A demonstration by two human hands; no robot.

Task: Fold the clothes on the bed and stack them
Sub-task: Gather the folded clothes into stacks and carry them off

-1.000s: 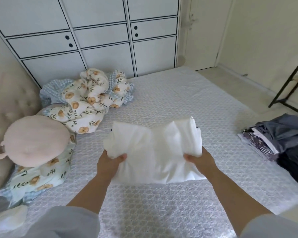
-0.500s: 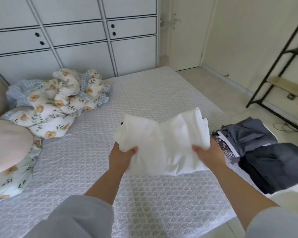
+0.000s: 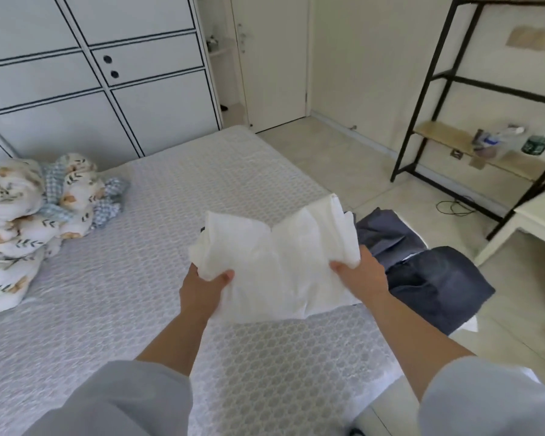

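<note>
Both hands, left hand [image 3: 203,289] and right hand [image 3: 361,273], pinch folded white garment [image 3: 277,262]; dark stack [image 3: 422,269] just beyond right fingers, stacking pending.

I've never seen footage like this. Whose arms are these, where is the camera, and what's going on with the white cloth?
No machine here: these are a person's own two arms, filmed by one wide-angle camera worn on the head, looking forward and down. The left hand and right hand each grip one side of a folded white cloth, held above the bed. At the bed's right edge, partly behind the cloth, lies a pile of dark clothes. At the left sits a crumpled flowered blanket. Behind are a white wardrobe, a door, and a black shelf rack on the right.
</note>
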